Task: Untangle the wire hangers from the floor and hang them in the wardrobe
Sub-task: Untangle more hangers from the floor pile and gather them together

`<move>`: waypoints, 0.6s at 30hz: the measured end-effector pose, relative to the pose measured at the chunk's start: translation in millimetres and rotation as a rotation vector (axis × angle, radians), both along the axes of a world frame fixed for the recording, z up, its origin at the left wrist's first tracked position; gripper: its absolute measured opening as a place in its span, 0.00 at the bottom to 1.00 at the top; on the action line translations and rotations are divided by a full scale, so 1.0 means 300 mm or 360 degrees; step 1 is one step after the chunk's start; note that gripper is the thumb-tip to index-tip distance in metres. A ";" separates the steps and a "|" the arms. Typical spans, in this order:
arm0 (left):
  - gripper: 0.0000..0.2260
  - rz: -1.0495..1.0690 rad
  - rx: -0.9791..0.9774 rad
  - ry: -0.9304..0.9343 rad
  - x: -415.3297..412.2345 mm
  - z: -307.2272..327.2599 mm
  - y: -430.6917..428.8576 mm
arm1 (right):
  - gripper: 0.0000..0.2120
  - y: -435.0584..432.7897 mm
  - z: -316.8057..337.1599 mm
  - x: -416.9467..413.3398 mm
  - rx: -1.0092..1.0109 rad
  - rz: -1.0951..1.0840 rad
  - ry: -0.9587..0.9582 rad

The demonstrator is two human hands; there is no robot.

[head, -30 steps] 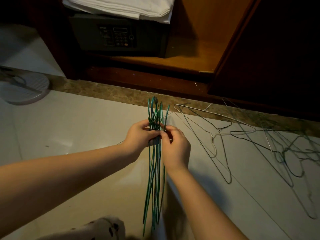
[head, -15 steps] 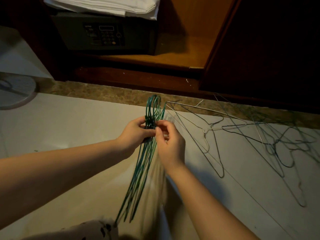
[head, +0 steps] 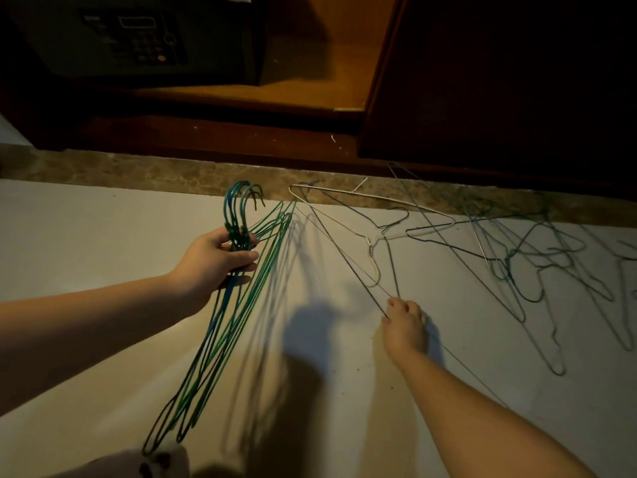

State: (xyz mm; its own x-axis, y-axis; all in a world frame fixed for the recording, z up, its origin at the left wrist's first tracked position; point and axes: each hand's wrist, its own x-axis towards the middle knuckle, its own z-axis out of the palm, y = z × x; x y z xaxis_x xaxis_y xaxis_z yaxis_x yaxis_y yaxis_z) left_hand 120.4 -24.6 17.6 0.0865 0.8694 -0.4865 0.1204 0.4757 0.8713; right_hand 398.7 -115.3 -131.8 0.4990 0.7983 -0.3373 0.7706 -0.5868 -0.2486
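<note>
My left hand (head: 213, 260) has its fingers wrapped round the necks of a bundle of green hangers (head: 217, 339). The hooks stand stacked together above my fist and the bodies trail down toward my lap, clear of the floor (head: 103, 236). I count that batch as freed but not yet hung. It is nowhere near a rail, and no rail shows from here. Only the wardrobe (head: 310, 84) base is in view, with a safe (head: 138, 39) on it. My right hand (head: 405, 326) is down on the floor with its fingertips bent over the near corner of a dark hanger (head: 348, 262), which lies crossed with a white hanger (head: 372, 241). I cannot tell whether those fingers have actually pinched the wire or only touch it. Further right, along the stone sill (head: 138, 167), a tangle of hangers (head: 510, 260) lies interlocked and untouched. By my reckoning the sorting is partly done. The crossed pair and the whole right-hand heap are left to separate, and all the hanging is still ahead.
</note>
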 end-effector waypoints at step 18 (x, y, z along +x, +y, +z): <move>0.08 0.0152 0.0020 -0.0041 -0.122 -0.002 -0.011 | 0.16 0.004 0.023 -0.210 0.0220 0.0154 0.0143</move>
State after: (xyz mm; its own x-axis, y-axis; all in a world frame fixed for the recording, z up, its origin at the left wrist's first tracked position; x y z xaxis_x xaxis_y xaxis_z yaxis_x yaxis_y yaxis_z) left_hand 83.8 -28.0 16.9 0.0151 0.8802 -0.4744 0.0522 0.4732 0.8794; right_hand 335.7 -114.0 -125.0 0.3904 0.8830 -0.2607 0.7929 -0.4664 -0.3921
